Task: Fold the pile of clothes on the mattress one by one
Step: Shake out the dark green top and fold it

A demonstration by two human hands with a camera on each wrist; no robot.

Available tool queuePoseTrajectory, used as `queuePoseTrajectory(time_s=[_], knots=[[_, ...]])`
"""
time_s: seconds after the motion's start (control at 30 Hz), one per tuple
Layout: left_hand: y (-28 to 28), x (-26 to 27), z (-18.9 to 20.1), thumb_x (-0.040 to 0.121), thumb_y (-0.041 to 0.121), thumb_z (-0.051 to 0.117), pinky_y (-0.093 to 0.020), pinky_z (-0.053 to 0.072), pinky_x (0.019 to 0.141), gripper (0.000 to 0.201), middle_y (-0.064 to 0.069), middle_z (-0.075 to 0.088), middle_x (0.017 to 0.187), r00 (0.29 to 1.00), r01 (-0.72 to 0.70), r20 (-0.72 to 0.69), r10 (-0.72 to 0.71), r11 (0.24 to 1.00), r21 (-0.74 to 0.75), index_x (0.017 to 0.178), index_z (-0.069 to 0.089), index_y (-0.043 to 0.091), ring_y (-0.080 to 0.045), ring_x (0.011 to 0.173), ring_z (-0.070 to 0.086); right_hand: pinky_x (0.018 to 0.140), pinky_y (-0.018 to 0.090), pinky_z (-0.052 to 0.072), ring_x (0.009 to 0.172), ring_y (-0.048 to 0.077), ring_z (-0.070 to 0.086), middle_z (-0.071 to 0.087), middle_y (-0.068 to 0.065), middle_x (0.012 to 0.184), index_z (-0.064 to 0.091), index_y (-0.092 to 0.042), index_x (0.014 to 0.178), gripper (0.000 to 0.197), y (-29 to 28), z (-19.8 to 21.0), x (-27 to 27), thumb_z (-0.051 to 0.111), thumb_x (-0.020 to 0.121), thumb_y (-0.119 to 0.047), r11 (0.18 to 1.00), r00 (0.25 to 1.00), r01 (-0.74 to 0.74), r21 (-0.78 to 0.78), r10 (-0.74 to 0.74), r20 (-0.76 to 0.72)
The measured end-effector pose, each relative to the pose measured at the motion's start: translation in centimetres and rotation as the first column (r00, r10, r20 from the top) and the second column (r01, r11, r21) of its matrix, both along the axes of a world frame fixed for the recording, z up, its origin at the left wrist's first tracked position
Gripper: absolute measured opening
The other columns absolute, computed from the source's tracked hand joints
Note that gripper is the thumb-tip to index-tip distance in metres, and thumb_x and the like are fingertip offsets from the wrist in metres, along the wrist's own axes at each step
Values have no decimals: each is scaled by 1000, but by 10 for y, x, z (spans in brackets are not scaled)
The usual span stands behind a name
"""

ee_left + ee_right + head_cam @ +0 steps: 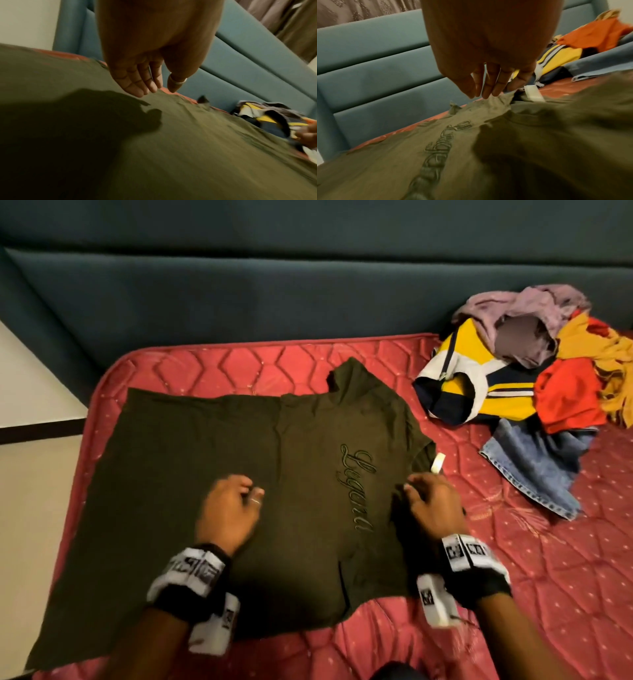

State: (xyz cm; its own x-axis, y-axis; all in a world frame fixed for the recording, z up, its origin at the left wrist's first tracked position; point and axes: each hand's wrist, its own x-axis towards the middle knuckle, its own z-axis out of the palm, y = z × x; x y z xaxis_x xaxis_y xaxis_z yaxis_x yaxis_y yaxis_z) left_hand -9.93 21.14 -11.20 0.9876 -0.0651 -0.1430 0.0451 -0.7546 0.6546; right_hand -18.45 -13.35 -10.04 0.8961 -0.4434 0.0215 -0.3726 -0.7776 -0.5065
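Note:
An olive green T-shirt (164,474) with raised script lettering lies spread flat on the red quilted mattress (534,559), neck toward the right. My left hand (251,491) hovers low over the shirt's middle with relaxed fingers (137,90) just touching the cloth (188,148) and holding nothing. My right hand (411,487) is at the neck end, beside the white label (438,463). In the right wrist view its straight fingertips (488,93) touch a small raised pucker of the shirt (385,162); the thumb stands apart from it.
A loose pile of clothes (513,392) lies at the mattress's back right: purple, yellow-and-navy, orange, mustard pieces and blue jeans (534,470). A teal padded headboard (239,285) runs behind. The mattress edge and pale floor (30,474) are at the left.

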Motion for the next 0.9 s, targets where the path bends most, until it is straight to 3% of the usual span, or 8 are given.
queuePoseTrajectory(time_s=[0.2, 0.3, 0.4, 0.5, 0.63, 0.7, 0.8, 0.9], knots=[[128, 169, 11, 93, 22, 66, -52, 50, 91, 23, -26, 70, 106, 983, -119, 168, 79, 963, 240, 108, 70, 5, -46, 100, 65, 90, 36, 46, 106, 37, 65, 71, 19, 110, 70, -5, 110, 21, -9, 19, 181, 61, 95, -16, 995, 991, -82, -49, 76, -107], [184, 243, -13, 86, 73, 47, -58, 53, 85, 58, -23, 66, 107, 996, -65, 77, 33, 887, 457, 109, 61, 22, -50, 95, 60, 92, 38, 45, 112, 40, 62, 67, 22, 117, 65, -3, 119, 28, -19, 21, 253, 57, 96, -18, 988, 986, -75, -133, 53, -160], [217, 284, -50, 78, 86, 38, -61, 48, 95, 76, -17, 57, 134, 999, 28, 3, -35, 838, 545, 136, 46, 36, -49, 117, 54, 104, 40, 40, 128, 41, 52, 53, 24, 141, 47, -3, 142, 49, -25, 12, 301, 57, 97, -20, 986, 958, -76, -147, 31, -284], [193, 281, -25, 87, 59, 64, -56, 42, 103, 64, -20, 60, 132, 1000, 18, -20, -10, 891, 453, 137, 54, 21, -45, 122, 52, 106, 41, 41, 130, 40, 50, 50, 24, 143, 35, -6, 149, 61, -24, -1, 333, 60, 94, -19, 988, 935, -104, -114, 58, -350], [187, 280, -29, 90, 27, 73, -31, 42, 88, 29, -10, 65, 100, 988, -114, -88, 129, 981, 157, 115, 66, 17, -29, 96, 60, 105, 43, 45, 124, 39, 55, 57, 22, 136, 28, -18, 153, 74, -13, -9, 359, 61, 87, -16, 979, 924, -188, -84, 147, -353], [193, 282, -29, 89, 24, 73, -29, 44, 87, 21, -10, 67, 95, 988, -115, -92, 125, 988, 104, 108, 71, 16, -28, 93, 63, 103, 44, 48, 117, 37, 60, 63, 18, 128, 40, -36, 145, 72, -17, -17, 370, 59, 77, -25, 965, 913, -235, -112, 180, -365], [203, 281, -29, 89, 26, 74, -22, 47, 82, 13, -7, 67, 92, 984, -159, -65, 164, 984, 75, 101, 71, 22, -26, 90, 62, 99, 45, 51, 110, 34, 64, 69, 15, 115, 67, -44, 101, 27, -40, -37, 388, 58, 77, -35, 933, 883, -303, -193, 199, -424], [223, 275, -49, 88, 41, 71, -41, 53, 93, 19, -3, 72, 92, 962, -262, -76, 261, 965, 2, 104, 70, 29, -26, 89, 68, 104, 53, 41, 114, 39, 57, 59, 17, 122, 71, -34, 104, 23, -13, -11, 375, 58, 85, -40, 929, 889, -250, -274, 108, -444]])
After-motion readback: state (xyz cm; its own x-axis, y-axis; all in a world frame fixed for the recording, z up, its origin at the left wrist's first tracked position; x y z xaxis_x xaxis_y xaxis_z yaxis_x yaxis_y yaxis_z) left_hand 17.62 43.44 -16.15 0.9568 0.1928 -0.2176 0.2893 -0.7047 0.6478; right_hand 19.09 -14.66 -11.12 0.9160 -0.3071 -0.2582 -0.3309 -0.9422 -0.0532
